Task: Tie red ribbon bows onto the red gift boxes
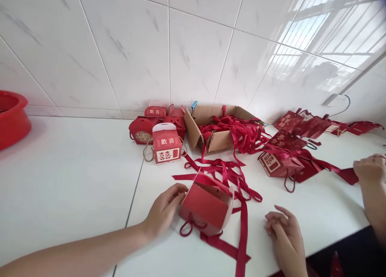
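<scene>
My left hand (pixel 165 211) grips the left edge of a small red gift box (pixel 205 209). The box is tilted with its top partly open, and a cord handle hangs from the near side. Red ribbon (pixel 243 232) runs behind, over and beneath this box and trails toward the near edge. To the right of the box, my right hand (pixel 285 239) is held near the white table top (pixel 75 196). Its fingers are loosely curled with the forefinger apart, and I see nothing in it.
An open cardboard box (pixel 221 142) spills red ribbon near the tiled wall. Finished-looking gift boxes (pixel 167 146) stand to its left. More red boxes (pixel 279 164) and bags (pixel 289 122) lie right. Another person's hand (pixel 370 168) holds red ribbon. A red basin (pixel 13 122) stands far left.
</scene>
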A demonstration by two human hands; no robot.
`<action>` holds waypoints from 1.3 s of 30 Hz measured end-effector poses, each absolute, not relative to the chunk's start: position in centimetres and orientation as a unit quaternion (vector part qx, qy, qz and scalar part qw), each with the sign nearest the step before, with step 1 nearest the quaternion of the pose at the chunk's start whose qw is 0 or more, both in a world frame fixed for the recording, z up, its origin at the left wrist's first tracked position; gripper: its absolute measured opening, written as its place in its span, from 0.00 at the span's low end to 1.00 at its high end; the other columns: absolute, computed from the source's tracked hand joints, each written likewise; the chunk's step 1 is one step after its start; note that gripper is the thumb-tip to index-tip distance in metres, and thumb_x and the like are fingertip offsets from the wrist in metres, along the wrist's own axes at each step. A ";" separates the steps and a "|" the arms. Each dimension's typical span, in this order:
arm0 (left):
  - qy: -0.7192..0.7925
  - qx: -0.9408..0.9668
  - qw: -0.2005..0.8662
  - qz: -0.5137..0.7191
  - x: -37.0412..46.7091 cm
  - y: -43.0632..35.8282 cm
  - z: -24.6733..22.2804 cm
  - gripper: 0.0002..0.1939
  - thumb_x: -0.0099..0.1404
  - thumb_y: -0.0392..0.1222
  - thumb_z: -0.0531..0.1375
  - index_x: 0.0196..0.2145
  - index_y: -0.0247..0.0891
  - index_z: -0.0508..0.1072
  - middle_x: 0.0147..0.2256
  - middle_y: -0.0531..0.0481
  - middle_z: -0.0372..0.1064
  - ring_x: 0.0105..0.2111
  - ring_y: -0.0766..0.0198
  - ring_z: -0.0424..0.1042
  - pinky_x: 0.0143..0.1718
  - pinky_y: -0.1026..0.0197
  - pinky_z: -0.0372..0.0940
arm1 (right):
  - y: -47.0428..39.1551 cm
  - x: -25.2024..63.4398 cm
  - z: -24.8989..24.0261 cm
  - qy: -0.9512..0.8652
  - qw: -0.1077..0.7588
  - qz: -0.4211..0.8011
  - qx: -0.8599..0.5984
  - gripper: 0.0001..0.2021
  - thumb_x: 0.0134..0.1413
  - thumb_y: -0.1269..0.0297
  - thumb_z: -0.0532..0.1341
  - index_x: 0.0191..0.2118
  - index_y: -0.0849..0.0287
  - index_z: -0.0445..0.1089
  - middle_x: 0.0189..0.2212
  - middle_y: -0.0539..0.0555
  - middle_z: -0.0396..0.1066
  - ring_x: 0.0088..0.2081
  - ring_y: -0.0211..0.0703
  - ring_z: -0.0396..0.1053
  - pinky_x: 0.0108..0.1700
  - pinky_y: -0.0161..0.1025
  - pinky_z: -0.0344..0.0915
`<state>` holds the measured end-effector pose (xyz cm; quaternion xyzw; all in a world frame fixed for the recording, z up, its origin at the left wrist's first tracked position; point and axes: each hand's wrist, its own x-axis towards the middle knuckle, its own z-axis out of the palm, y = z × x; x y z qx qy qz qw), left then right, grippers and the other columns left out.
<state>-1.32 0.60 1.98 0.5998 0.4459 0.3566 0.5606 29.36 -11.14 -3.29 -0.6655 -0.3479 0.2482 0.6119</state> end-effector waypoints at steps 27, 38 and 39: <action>0.357 0.614 0.608 0.355 -1.8 1.1 0.7 0.07 0.63 0.44 0.53 0.37 0.39 0.64 0.26 0.54 0.63 0.28 0.65 0.64 0.33 0.62 0.59 | -10.5 29.0 -1.9 -0.299 0.611 0.213 -0.701 0.08 0.43 0.61 0.61 0.32 0.59 0.70 0.15 0.42 0.50 0.17 0.31 0.46 0.20 0.32 0.44; 0.358 0.628 0.592 0.356 -1.7 1.0 0.9 0.07 0.63 0.45 0.51 0.33 0.40 0.65 0.23 0.54 0.61 0.26 0.63 0.63 0.31 0.61 0.58 | -11.1 29.6 -2.0 -0.227 0.747 0.228 -0.582 0.04 0.39 0.68 0.62 0.27 0.58 0.67 0.12 0.40 0.45 0.14 0.28 0.42 0.17 0.31 0.38; 0.358 0.627 0.592 0.358 -1.7 1.0 0.9 0.07 0.63 0.45 0.51 0.33 0.40 0.65 0.23 0.54 0.61 0.26 0.64 0.63 0.30 0.61 0.58 | -11.0 29.6 -1.9 -0.221 0.752 0.230 -0.576 0.04 0.39 0.68 0.62 0.26 0.58 0.67 0.12 0.39 0.45 0.14 0.28 0.42 0.17 0.31 0.39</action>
